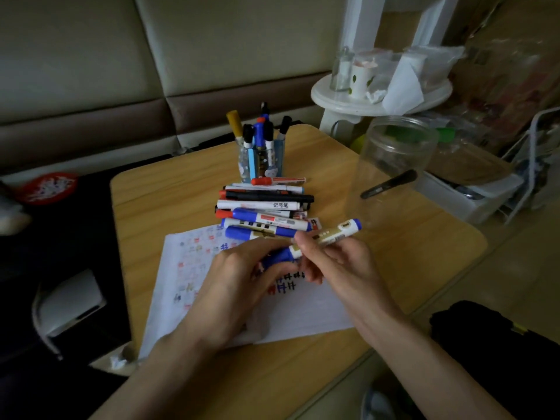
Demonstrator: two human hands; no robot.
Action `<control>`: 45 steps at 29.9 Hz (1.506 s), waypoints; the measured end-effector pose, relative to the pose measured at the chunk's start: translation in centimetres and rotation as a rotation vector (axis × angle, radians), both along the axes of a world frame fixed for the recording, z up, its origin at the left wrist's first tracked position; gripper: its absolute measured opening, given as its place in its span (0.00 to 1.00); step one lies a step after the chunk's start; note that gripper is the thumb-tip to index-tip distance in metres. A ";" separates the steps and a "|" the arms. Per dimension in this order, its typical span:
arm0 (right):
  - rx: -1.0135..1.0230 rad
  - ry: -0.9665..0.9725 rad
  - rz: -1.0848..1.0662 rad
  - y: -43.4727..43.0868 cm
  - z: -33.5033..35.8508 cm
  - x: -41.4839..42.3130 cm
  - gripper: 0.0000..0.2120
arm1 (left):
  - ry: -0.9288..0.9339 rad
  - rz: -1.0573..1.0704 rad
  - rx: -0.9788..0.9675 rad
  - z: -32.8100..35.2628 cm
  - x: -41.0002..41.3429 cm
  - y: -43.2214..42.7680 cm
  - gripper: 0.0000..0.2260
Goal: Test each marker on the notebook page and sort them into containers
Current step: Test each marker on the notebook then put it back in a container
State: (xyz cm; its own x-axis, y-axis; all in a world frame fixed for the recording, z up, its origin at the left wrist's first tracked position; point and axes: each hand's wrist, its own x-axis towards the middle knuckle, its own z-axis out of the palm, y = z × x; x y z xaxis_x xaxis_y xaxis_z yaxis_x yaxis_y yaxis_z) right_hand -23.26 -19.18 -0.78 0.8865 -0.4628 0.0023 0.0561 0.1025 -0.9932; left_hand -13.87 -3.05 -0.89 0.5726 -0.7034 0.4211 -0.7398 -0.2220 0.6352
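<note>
**Two bare hands on bare forearms**

The left hand [239, 284] sits just below the picture's centre, and its forearm runs out of view at 7 o'clock. The right hand [345, 262] lies at 3 o'clock of the left hand, and its forearm leaves the picture at 5 o'clock. Both arms are uncovered from wrist to frame edge. The fingers are slender, and knuckle ridges show on the back of the left hand. The outlines are slightly blurred.

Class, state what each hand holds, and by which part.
Both hold one blue marker: the left hand grips its blue cap end, the right hand pinches its barrel.
</note>
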 end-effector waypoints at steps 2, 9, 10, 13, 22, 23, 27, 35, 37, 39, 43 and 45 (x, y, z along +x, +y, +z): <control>-0.015 0.007 -0.008 0.3 -0.1 0.1 0.10 | -0.006 0.007 0.016 -0.1 0.3 0.1 0.14; -0.134 -0.016 0.016 0.4 -0.5 -0.3 0.11 | 0.171 -0.077 0.009 -0.2 0.4 0.7 0.14; -0.142 -0.024 0.018 0.5 -0.6 -0.4 0.10 | 0.200 -0.089 0.020 -0.2 0.5 0.8 0.15; -0.142 -0.048 0.020 0.8 -0.5 -0.9 0.09 | 0.309 -0.122 0.044 0.2 0.5 1.1 0.13; -0.082 -0.016 -0.066 1.9 -1.0 -1.2 0.11 | 0.311 -0.117 0.059 0.0 0.5 1.1 0.15; -0.045 -0.005 -0.104 2.2 -1.1 -1.1 0.13 | 0.239 -0.082 0.035 -0.3 0.4 0.9 0.15; -0.015 -0.005 -0.180 3.0 -1.3 -0.9 0.18 | -0.004 0.016 -0.044 -0.8 -0.1 0.6 0.14; -0.054 0.055 -0.118 2.3 -0.3 -1.3 0.20 | 0.052 -0.009 -0.049 -0.9 -0.9 0.6 0.14; -0.069 0.047 -0.102 2.0 -0.2 -1.4 0.20 | 0.128 -0.023 -0.035 -0.9 -0.8 0.6 0.17; -0.092 0.041 -0.088 2.1 -0.3 -1.4 0.23 | 0.203 -0.047 -0.025 -1.0 -0.8 0.6 0.18; -0.120 0.005 -0.048 1.6 -0.7 -1.7 0.23 | 0.366 -0.087 0.014 -0.8 -0.4 0.6 0.16; -0.130 -0.008 -0.030 1.9 -0.9 -1.7 0.23 | 0.410 -0.116 0.034 -0.6 -0.4 0.7 0.16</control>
